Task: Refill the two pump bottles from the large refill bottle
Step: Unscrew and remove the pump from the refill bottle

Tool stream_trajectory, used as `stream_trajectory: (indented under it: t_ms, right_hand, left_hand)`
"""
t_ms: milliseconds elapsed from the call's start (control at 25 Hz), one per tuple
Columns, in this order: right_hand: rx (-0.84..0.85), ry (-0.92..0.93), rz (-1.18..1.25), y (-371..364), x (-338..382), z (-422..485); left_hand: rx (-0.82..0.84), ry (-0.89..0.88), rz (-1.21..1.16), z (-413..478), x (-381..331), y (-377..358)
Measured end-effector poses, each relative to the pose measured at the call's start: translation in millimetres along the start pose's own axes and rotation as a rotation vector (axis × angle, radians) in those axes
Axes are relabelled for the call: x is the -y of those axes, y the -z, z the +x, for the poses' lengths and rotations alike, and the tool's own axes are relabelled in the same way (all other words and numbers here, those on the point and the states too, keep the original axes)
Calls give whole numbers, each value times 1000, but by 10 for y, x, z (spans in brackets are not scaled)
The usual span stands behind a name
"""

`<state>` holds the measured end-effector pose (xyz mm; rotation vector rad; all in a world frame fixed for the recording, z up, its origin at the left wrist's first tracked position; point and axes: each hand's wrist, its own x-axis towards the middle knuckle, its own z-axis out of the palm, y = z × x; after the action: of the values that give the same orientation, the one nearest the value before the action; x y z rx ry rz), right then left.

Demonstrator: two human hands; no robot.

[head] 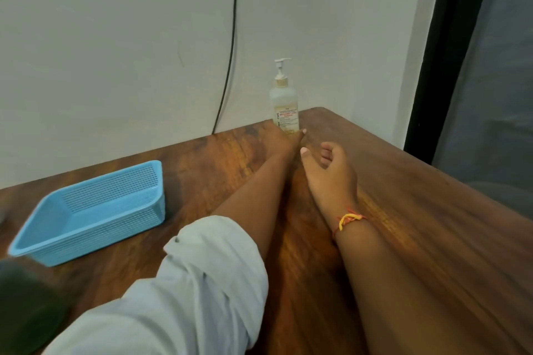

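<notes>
A clear pump bottle (284, 104) with a white pump head and a pale label stands upright at the back of the wooden table (418, 196), close to the wall. My left hand (284, 143) reaches to its base and covers the bottle's bottom edge, the thumb tip showing at the bottle's right side, so it seems to grip it there. My right hand (328, 167) hovers just in front and to the right of the bottle, fingers loosely curled, holding nothing. A thread band is on the right wrist. No large refill bottle or second pump bottle is in view.
An empty blue plastic mesh basket (89, 213) sits on the table's left side. A black cable (230, 46) hangs down the wall behind the table. A dark window frame (450, 52) borders the right. A dark blurred object (26, 305) lies at the lower left.
</notes>
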<state>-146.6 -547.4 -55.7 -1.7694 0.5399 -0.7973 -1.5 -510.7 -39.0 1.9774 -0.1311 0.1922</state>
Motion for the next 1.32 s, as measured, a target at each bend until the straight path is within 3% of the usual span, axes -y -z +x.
stream_trajectory:
  t_ms: [200,400,720,800,960,1200,1320]
  right_hand:
    - [18,-8,20,-44,-21,-22]
    - [15,6,18,-59,-3,-30]
    - [135,68,-30,-133,94,-123]
    - [238,115,-19,-169,177,-210]
    - [645,144,72,-134,477,-538]
    - [1198,114,247,-181,909,-1174]
    - [1311,194,177,-271,1131,-1405]
  left_hand:
    - [-110,30,52,145,40,-279]
    - [-118,49,15,213,86,-222]
    - [0,-36,-59,-664,167,645]
    - [35,-28,-76,-990,169,979]
    - [87,73,-58,-1608,270,1697]
    - [176,14,-5,-2301,587,2624]
    - [232,10,-25,-2472,731,3013]
